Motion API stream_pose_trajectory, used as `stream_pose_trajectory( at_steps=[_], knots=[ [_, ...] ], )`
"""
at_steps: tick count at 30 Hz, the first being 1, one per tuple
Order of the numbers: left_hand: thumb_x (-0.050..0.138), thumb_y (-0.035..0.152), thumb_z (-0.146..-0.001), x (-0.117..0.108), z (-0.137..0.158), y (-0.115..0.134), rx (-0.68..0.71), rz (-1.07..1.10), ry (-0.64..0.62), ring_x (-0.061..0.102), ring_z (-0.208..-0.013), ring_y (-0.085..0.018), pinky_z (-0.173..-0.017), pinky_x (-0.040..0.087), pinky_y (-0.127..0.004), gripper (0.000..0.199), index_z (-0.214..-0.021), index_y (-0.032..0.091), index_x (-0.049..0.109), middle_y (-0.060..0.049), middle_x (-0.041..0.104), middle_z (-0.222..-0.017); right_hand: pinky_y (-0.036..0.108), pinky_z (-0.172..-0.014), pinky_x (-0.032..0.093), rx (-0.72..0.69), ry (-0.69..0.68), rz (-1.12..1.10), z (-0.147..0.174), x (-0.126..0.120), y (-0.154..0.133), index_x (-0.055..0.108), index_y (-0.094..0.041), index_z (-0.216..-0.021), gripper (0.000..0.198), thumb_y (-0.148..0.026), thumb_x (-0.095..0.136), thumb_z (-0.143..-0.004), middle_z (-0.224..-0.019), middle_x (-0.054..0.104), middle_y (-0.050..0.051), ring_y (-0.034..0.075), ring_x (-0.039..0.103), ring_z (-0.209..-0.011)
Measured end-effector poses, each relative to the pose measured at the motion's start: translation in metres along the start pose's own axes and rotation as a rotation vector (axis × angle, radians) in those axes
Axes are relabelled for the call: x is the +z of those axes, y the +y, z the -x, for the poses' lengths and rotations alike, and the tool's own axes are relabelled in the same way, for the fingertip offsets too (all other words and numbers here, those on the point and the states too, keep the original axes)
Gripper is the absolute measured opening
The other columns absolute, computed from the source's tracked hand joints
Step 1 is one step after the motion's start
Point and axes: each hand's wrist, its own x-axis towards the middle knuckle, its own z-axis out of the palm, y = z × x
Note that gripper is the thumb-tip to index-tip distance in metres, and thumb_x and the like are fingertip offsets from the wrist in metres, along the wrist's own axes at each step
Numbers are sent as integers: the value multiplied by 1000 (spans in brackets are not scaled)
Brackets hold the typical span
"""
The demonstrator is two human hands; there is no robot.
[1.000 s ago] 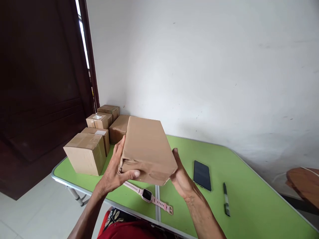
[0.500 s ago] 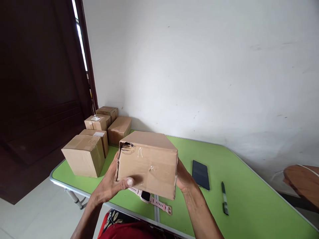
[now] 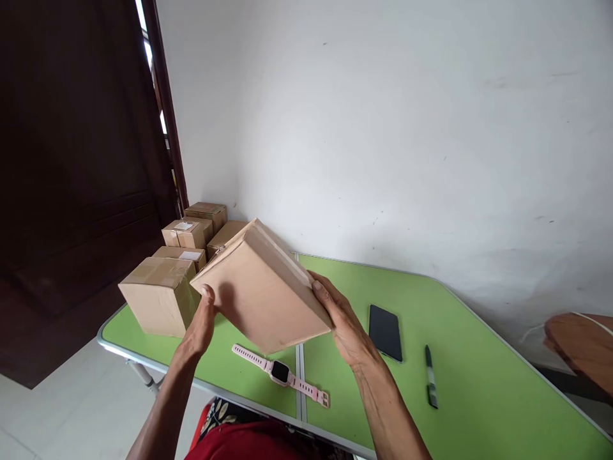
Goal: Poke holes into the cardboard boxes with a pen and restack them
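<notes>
Both my hands hold a brown cardboard box [image 3: 268, 297] tilted above the green table. My left hand [image 3: 204, 326] grips its lower left corner, thumb on the near face and fingers hidden behind. My right hand [image 3: 340, 316] is closed on the right edge, with the thumb on top. A strip of tape runs along the box's upper right side. Below the box lies a pink smartwatch [image 3: 280, 373], its strap stretched out flat. To the right of my right hand are a dark smartphone [image 3: 385, 332] and a black-and-grey pen [image 3: 431, 377].
Several cardboard boxes [image 3: 158, 291] stand together at the table's left end. The green table [image 3: 474, 396] meets a white wall [image 3: 383, 128] at the back. A dark door [image 3: 71, 160] is at the left, a brown wooden surface [image 3: 582, 348] at the far right.
The box has been turned and tipped between my hands, so a plain face shows instead of the taped, torn end. My left hand has shifted left and up; the watch is now fully uncovered.
</notes>
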Motion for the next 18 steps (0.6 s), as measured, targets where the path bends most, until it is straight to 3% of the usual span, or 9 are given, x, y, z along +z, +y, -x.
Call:
stream_pose_trajectory(
  at_steps=[3, 5, 8, 10, 13, 18],
  knots=[
    [57, 106, -70, 0, 0, -5, -20, -41, -2, 16, -171, -43, -138, 18, -57, 120, -150, 16, 61, -23, 39, -176, 28, -49, 47, 21, -98, -80, -1, 8, 7, 76, -26, -125, 66, -80, 75, -87, -78, 60, -2, 19, 59, -67],
    [53, 104, -76, 1, 0, -8, -14, -44, -17, 14, -172, -40, -139, 16, -56, 119, -156, 17, 56, -20, 32, -181, 28, -50, 49, 41, -124, -103, -2, 8, 14, 76, -25, -120, 63, -80, 73, -88, -75, 59, -3, 19, 59, -66],
    [52, 96, -87, 3, 2, -10, 14, -47, -30, 24, -170, -39, -138, 21, -57, 105, -159, 19, 53, -19, 38, -178, 34, -73, 59, 78, -149, -121, -3, 2, 29, 72, -29, -132, 71, -84, 70, -88, -107, 74, 5, 26, 70, -97],
    [56, 89, -91, 2, 5, -6, 49, -52, -37, 34, -166, -41, -135, 29, -58, 96, -158, 21, 55, -18, 47, -173, 43, -91, 61, 124, -240, -156, -4, -3, 40, 54, -35, -153, 98, -87, 81, -74, -136, 71, 9, 32, 70, -118],
    [65, 87, -88, -1, 10, 8, 134, -64, -74, 44, -159, -44, -128, 42, -56, 91, -151, 22, 64, -17, 58, -164, 55, -103, 60, 142, -361, -185, -5, -2, 56, 28, -42, -164, 136, -76, 101, -54, -152, 61, 13, 37, 69, -126],
    [60, 66, -104, -5, 22, 36, 395, -60, -93, 45, -158, -38, -127, 41, -50, 64, -154, 27, 61, -11, 60, -162, 58, -98, 65, -57, -263, -179, -6, 26, 84, 35, -42, -147, 120, -60, 108, -52, -156, 50, 15, 40, 66, -131]
  ],
)
